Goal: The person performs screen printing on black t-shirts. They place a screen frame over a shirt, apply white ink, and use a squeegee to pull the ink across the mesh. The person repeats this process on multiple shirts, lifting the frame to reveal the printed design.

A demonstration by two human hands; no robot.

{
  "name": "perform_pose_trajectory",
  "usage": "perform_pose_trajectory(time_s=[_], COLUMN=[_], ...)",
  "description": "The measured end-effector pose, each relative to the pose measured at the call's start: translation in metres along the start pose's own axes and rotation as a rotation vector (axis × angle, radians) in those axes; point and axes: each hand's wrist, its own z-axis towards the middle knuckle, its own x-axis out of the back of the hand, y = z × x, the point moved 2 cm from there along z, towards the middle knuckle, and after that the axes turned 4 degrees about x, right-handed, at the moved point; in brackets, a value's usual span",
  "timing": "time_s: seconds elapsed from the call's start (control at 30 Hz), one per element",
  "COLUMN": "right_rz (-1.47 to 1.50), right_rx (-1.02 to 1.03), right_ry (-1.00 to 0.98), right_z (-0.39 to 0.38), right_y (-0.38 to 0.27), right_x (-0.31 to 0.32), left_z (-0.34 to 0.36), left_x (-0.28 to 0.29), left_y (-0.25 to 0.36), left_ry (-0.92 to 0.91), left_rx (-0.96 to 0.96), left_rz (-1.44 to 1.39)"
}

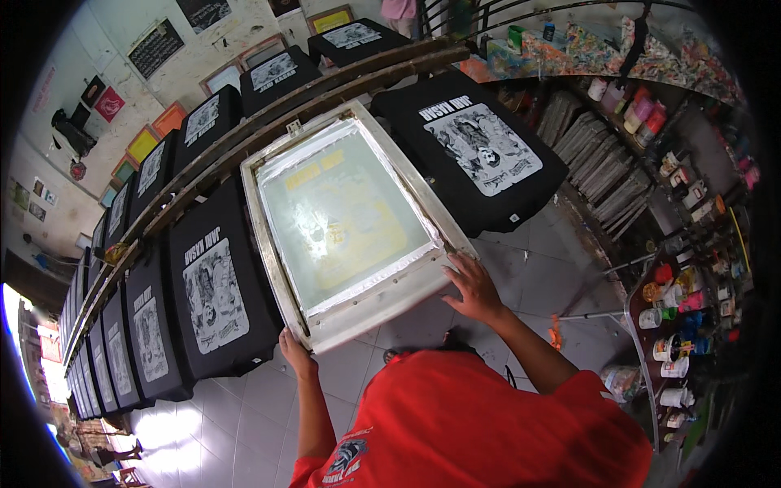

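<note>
A silk-screen printing frame (382, 305) with a pale wooden border lies in front of me, over one of the places in a row of black shirts. Its mesh (346, 215) is pale green with a yellowish picture area in the middle. My left hand (298, 355) grips the frame's near left corner, fingers along the side. At the near right corner is my right hand (474, 289), its fingers on the side edge and its thumb by the near edge. What lies beneath the screen is hidden.
Black printed shirts (213, 285) continue leftward, with one shirt (480, 146) just right of the screen. A wooden rail (191, 183) runs behind the near row; more shirts lie beyond. Rightward stand shelves of paint pots (675, 370) and a stack of grey slats (598, 159).
</note>
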Motion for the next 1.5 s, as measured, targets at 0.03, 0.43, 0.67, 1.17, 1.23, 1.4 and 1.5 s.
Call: perform_pose_trajectory(time_s=[0.03, 0.43, 0.67, 1.17, 1.23, 1.4, 1.5], right_rz=[-0.012, 0.114, 0.154, 0.201, 0.206, 0.284, 0.290], right_rx=[0.024, 0.272, 0.213, 0.088, 0.072, 0.000, 0.006], right_ry=[-0.015, -0.122, -0.238, -0.368, -0.381, -0.438, -0.495], right_z=[0.003, 0.036, 0.069, 0.114, 0.121, 0.140, 0.150], right_y=[0.001, 0.021, 0.015, 0.025, 0.024, 0.031, 0.030], right_x=[0.000, -0.004, 0.019, 0.020, 0.019, 0.015, 0.015], left_z=[-0.002, -0.002, -0.006, 0.001, -0.002, -0.021, -0.027], left_x=[0.000, -0.003, -0.005, -0.007, -0.007, -0.019, -0.014], left_y=[0.000, -0.001, -0.001, -0.009, -0.005, 0.028, 0.046], left_ry=[0.012, 0.117, 0.119, 0.143, 0.153, 0.125, 0.146], left_rx=[0.001, -0.098, -0.045, -0.032, -0.015, 0.089, -0.111], left_rz=[0.019, 0.024, -0.004, 0.008, 0.022, 0.144, 0.458])
